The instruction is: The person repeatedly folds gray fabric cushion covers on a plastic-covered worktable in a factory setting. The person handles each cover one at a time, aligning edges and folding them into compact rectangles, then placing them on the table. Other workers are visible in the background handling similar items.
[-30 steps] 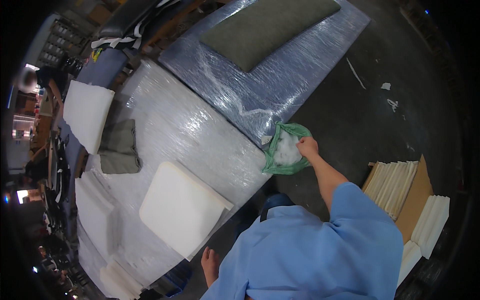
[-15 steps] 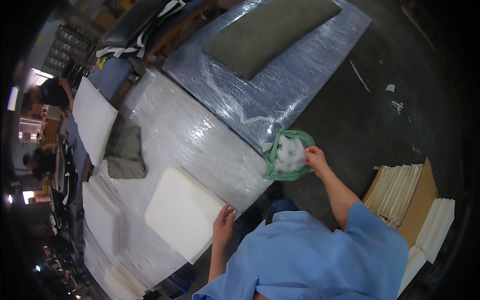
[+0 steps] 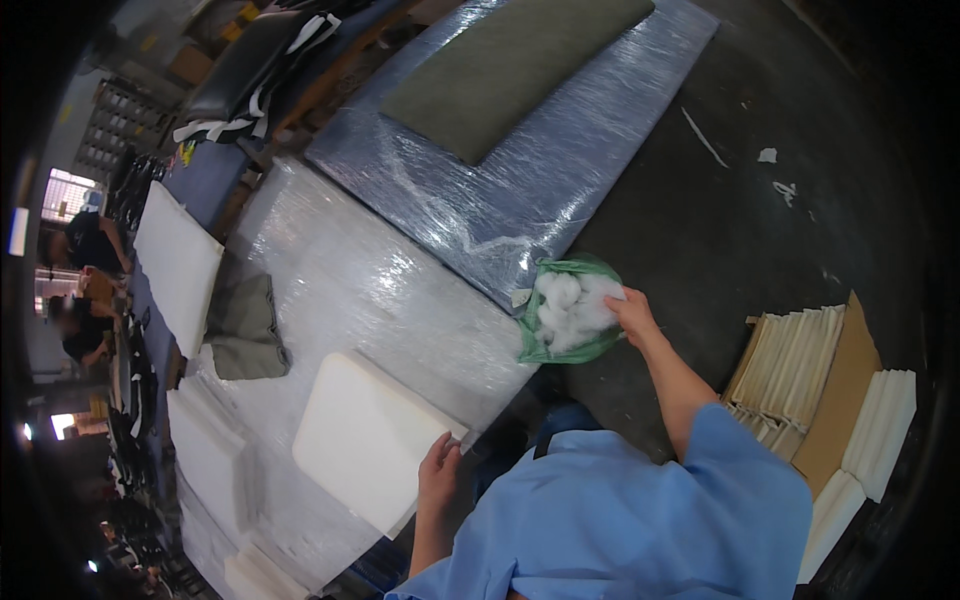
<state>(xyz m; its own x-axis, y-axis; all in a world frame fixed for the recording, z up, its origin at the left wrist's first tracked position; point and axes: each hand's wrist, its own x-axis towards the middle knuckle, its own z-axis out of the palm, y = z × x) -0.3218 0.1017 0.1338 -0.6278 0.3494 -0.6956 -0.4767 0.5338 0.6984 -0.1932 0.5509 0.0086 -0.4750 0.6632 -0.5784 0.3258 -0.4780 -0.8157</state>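
My right hand [image 3: 630,311] is closed on a tuft of white fibre stuffing [image 3: 607,297] at the right rim of a green plastic bag [image 3: 592,352]. The bag's mouth gapes, and more fluffy stuffing [image 3: 560,308] fills it. My left hand [image 3: 439,470] is open, its fingers slightly bent, at the near right edge of a white foam cushion [image 3: 365,435]. Whether its fingertips touch the foam I cannot tell. The cushion lies flat on the plastic-wrapped table [image 3: 370,300].
An olive-grey folded cover [image 3: 245,330] lies beyond the cushion, near a white foam sheet [image 3: 178,265]. Stacked foam [image 3: 210,440] stands at left. A long olive cushion [image 3: 510,80] rests on the blue wrapped surface [image 3: 430,200]. An open carton [image 3: 835,400] stands at right. Two people work far left.
My right hand has closed around a larger tuft of stuffing and shifted slightly left. My left hand has slid a little down and left along the cushion's edge. The whole view has shifted slightly.
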